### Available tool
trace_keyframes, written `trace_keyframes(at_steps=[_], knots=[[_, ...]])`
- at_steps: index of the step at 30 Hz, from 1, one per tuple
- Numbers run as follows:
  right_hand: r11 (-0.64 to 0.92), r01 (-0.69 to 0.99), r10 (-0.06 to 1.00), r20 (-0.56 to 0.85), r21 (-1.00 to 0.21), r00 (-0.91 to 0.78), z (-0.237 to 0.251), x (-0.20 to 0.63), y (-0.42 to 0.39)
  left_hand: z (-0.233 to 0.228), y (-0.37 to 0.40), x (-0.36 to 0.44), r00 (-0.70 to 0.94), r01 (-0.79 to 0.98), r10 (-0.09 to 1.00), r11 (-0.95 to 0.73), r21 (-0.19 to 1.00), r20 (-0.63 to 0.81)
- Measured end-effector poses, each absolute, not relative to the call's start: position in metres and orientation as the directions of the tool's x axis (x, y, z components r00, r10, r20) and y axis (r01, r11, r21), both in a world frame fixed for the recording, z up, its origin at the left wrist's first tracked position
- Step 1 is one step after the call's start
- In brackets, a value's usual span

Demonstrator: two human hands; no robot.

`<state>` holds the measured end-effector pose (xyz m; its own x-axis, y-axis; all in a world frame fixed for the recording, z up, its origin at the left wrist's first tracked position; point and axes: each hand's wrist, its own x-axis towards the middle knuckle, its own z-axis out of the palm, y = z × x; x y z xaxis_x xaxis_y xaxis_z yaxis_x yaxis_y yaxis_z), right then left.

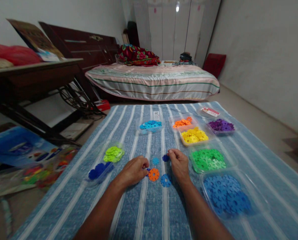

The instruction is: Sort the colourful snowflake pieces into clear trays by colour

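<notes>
My left hand [134,170] rests on the striped blue cloth [144,213], fingers curled, its tips touching an orange snowflake disc [153,174]. My right hand [179,163] pinches a small dark blue disc [165,157] between thumb and fingers. A light blue disc [155,161] lies between the hands, and a mid-blue disc [165,180] lies just in front of the right wrist.
Clear trays hold sorted discs: blue [226,195], green [207,159], yellow [194,135], orange [182,122], purple [221,125], cyan [150,125], lime [113,153], dark blue [99,170]. A bed [151,80] stands behind; a table [36,71] and a toy box [19,150] are left.
</notes>
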<state>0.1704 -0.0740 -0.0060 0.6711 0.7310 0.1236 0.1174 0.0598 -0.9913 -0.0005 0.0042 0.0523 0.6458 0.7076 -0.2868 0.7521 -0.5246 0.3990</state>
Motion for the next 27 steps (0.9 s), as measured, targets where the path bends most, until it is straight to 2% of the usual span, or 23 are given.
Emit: trace_keyframes(at_steps=[11, 18, 23, 27], knots=[[0.078, 0.112, 0.734, 0.133, -0.991, 0.666, -0.007, 0.170, -0.075, 0.048, -0.002, -0.004, 0.656, 0.741, 0.704, -0.532, 0.409, -0.271], [0.052, 0.113, 0.732, 0.115, -0.992, 0.672, -0.007, 0.171, -0.073, 0.055, 0.007, -0.009, 0.618, 0.742, 0.713, -0.387, 0.548, -0.333], [0.049, 0.105, 0.725, 0.108, -0.993, 0.680, -0.006, 0.170, -0.074, 0.066, 0.012, 0.006, 0.571, 0.725, 0.796, -0.372, 0.579, -0.202], [0.052, 0.106, 0.715, 0.111, -0.993, 0.690, -0.006, 0.171, -0.074, 0.062, 0.009, 0.043, 0.641, 0.640, 0.756, -0.432, 0.636, -0.132]])
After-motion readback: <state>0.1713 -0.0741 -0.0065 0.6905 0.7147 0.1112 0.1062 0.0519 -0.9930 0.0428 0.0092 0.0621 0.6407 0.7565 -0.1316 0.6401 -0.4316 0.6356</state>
